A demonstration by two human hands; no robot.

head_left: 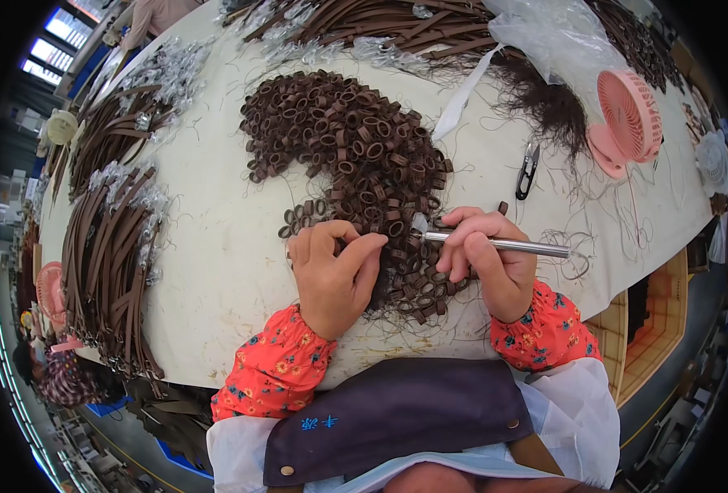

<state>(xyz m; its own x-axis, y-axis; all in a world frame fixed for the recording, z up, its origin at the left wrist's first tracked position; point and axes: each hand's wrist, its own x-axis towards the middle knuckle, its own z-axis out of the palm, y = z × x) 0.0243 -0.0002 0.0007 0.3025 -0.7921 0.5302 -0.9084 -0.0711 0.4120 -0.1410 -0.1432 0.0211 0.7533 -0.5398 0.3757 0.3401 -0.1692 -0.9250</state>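
A heap of small brown strap loops [355, 131] spreads over the pale tabletop [208, 222], reaching down to both hands. At the heap's near edge, my left hand [331, 271] is closed, thumb and forefinger pinched together. Whatever lies between those fingertips is too small or hidden to make out. My right hand [495, 263] grips a slim silver pen-shaped tool [536, 246], its tip pointing left toward the loops by my left fingertips. Loose dark threads trail among the nearest loops. One single loop [503, 208] lies just beyond my right hand.
Black thread snips [528, 171] and a pink fan [627, 115] stand at the right. Brown straps [109, 263] with clear wrapping pile up on the left, more straps [380, 29] at the back. A dark thread tangle [540, 99] lies near plastic sheeting [553, 37]. A person [64, 378] is at far left.
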